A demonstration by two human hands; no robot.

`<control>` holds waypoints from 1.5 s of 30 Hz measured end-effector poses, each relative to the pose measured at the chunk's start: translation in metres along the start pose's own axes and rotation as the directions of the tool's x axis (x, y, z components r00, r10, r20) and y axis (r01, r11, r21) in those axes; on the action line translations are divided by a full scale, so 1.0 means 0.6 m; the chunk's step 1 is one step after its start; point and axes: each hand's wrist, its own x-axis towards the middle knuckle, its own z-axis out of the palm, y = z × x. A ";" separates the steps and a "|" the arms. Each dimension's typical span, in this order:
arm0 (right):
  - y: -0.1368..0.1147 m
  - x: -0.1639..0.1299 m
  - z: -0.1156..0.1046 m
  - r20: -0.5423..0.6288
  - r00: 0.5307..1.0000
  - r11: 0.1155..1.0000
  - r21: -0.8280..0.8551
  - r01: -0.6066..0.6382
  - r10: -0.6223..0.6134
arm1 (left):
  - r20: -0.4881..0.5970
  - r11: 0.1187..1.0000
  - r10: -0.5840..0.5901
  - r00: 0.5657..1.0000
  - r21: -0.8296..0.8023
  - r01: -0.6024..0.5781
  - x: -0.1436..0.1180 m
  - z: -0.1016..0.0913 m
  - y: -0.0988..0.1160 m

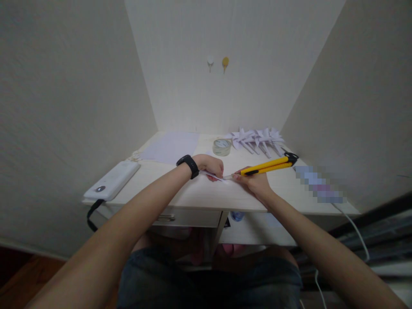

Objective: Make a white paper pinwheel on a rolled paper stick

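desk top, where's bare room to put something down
Bare wood on the desk at the front edge, between the power bank and the left hand. Crowded at back right: tape roll, paper pinwheels. Right hand holds the utility knife.

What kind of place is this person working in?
Probably a small home desk in a wall corner, used for paper craft. The right hand holds a yellow knife to a paper piece under the left hand; tape and folded pinwheels sit behind.

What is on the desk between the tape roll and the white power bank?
In the head view, sheets of white paper lie between the tape roll and the power bank.
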 end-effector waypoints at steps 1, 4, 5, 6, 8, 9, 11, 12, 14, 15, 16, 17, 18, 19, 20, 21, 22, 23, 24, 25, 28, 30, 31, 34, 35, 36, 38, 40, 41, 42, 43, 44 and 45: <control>-0.001 0.000 0.000 0.001 1.000 1.000 0.002 -0.003 0.003 | -0.003 1.000 0.002 1.000 0.003 -0.002 0.000 0.000 0.000; -0.002 0.000 -0.002 0.006 1.000 1.000 0.003 -0.015 0.015 | -0.016 1.000 0.006 1.000 0.011 -0.006 -0.002 0.001 -0.001; -0.001 0.000 -0.002 0.007 1.000 1.000 0.005 -0.016 0.016 | -0.020 1.000 0.007 1.000 0.008 -0.006 -0.003 0.002 -0.001; 0.000 0.000 -0.002 0.007 1.000 1.000 0.008 -0.015 0.015 | -0.023 1.000 0.005 1.000 0.004 -0.005 -0.003 0.002 -0.001; 0.003 0.001 -0.002 0.006 1.000 1.000 0.010 -0.011 0.011 | -0.021 1.000 0.003 1.000 -0.009 -0.003 -0.002 0.002 -0.003; 0.005 0.001 -0.002 0.004 1.000 1.000 0.006 -0.007 0.007 | -0.018 1.000 0.002 1.000 -0.016 -0.002 -0.001 0.002 -0.004; 0.007 0.001 -0.002 -0.001 1.000 1.000 -0.006 0.002 -0.002 | -0.013 1.000 0.006 1.000 -0.028 -0.007 0.000 0.001 -0.005; 0.008 0.002 -0.002 -0.003 1.000 1.000 -0.013 0.005 -0.005 | -0.013 0.999 0.009 1.000 -0.034 -0.010 0.001 0.001 -0.006; 0.008 0.002 -0.002 -0.003 1.000 1.000 -0.025 0.004 -0.004 | -0.013 0.999 0.014 1.000 -0.043 -0.014 0.001 0.001 -0.007; 0.007 0.002 -0.002 -0.003 1.000 1.000 -0.028 0.001 -0.001 | -0.012 0.999 0.017 1.000 -0.046 -0.017 0.001 0.002 -0.007; 0.006 0.002 -0.002 -0.005 1.000 1.000 -0.026 -0.004 0.004 | -0.011 0.999 0.020 1.000 -0.047 -0.020 0.000 0.002 -0.008; 0.006 0.001 -0.002 -0.005 1.000 1.000 -0.024 -0.009 0.008 | -0.011 0.999 0.025 1.000 -0.048 -0.025 0.000 0.001 -0.008; 0.005 0.001 -0.002 -0.006 1.000 1.000 -0.022 -0.013 0.013 | -0.011 0.998 0.030 0.999 -0.047 -0.030 0.000 0.001 -0.009; 0.004 0.001 -0.002 -0.005 1.000 1.000 -0.021 -0.016 0.016 | -0.013 0.998 0.034 0.999 -0.046 -0.034 0.000 0.001 -0.009; 0.003 0.001 -0.002 -0.003 1.000 1.000 -0.023 -0.020 0.020 | -0.014 0.998 0.034 0.999 -0.043 -0.034 0.000 0.001 -0.009; 0.002 0.000 -0.002 -0.001 1.000 0.999 -0.028 -0.023 0.023 | -0.014 0.999 0.031 0.999 -0.040 -0.031 0.000 0.001 -0.010; 0.001 0.000 -0.002 -0.001 1.000 0.999 -0.034 -0.026 0.026 | -0.014 0.999 0.026 1.000 -0.037 -0.026 0.000 0.001 -0.010; 0.001 0.000 -0.003 0.000 1.000 0.999 -0.038 -0.026 0.026 | -0.012 0.999 0.021 1.000 -0.036 -0.022 0.000 0.001 -0.010; 0.001 -0.001 -0.003 0.004 1.000 0.999 -0.038 -0.025 0.025 | -0.013 0.999 0.018 1.000 -0.039 -0.018 -0.001 0.001 -0.009; 0.002 -0.001 -0.004 0.013 1.000 0.999 -0.035 -0.023 0.023 | -0.015 0.999 0.017 1.000 -0.048 -0.017 -0.002 0.002 -0.009; 0.003 -0.002 -0.005 0.044 0.999 1.000 -0.028 -0.007 0.008 | -0.033 0.995 0.020 0.999 -0.093 -0.023 -0.008 0.005 -0.009; 0.003 -0.002 -0.004 0.054 0.999 0.999 -0.046 0.012 -0.010 | -0.038 0.993 0.033 0.999 -0.116 -0.037 -0.013 0.007 -0.009; 0.001 -0.002 -0.004 0.054 0.998 0.998 -0.061 0.023 -0.019 | -0.037 0.992 0.041 0.998 -0.121 -0.046 -0.015 0.008 -0.009; -0.008 -0.004 -0.001 0.051 0.998 0.996 -0.076 0.038 -0.034 | -0.038 0.991 0.074 0.997 -0.113 -0.077 -0.021 0.011 -0.012; -0.013 -0.006 -0.001 0.046 0.998 0.997 -0.071 0.039 -0.036 | -0.047 0.990 0.086 0.995 -0.108 -0.090 -0.022 0.013 -0.013; -0.018 -0.007 -0.001 0.041 0.998 0.997 -0.068 0.041 -0.039 | -0.062 0.989 0.100 0.993 -0.105 -0.106 -0.024 0.014 -0.014; -0.028 -0.011 -0.001 0.015 0.998 0.995 -0.081 0.059 -0.058 | -0.107 0.985 0.129 0.986 -0.103 -0.140 -0.028 0.017 -0.016; -0.036 -0.015 -0.001 -0.021 0.996 0.989 -0.121 0.089 -0.092 | -0.150 0.980 0.159 0.976 -0.099 -0.175 -0.032 0.019 -0.017; -0.040 -0.018 0.000 -0.043 0.993 0.984 -0.142 0.106 -0.113 | -0.170 0.977 0.171 0.971 -0.096 -0.189 -0.034 0.021 -0.017; -0.042 -0.020 0.003 -0.067 0.989 0.979 -0.161 0.122 -0.134 | -0.187 0.975 0.182 0.965 -0.092 -0.201 -0.036 0.022 -0.017; -0.044 -0.023 0.005 -0.088 0.984 0.975 -0.177 0.135 -0.152 | -0.203 0.974 0.189 0.961 -0.088 -0.210 -0.038 0.024 -0.015; -0.046 -0.027 0.009 -0.105 0.981 0.971 -0.190 0.144 -0.166 | -0.213 0.973 0.192 0.958 -0.085 -0.214 -0.040 0.025 -0.014; -0.048 -0.030 0.012 -0.118 0.977 0.968 -0.201 0.149 -0.175 | -0.221 0.974 0.190 0.957 -0.082 -0.213 -0.042 0.026 -0.013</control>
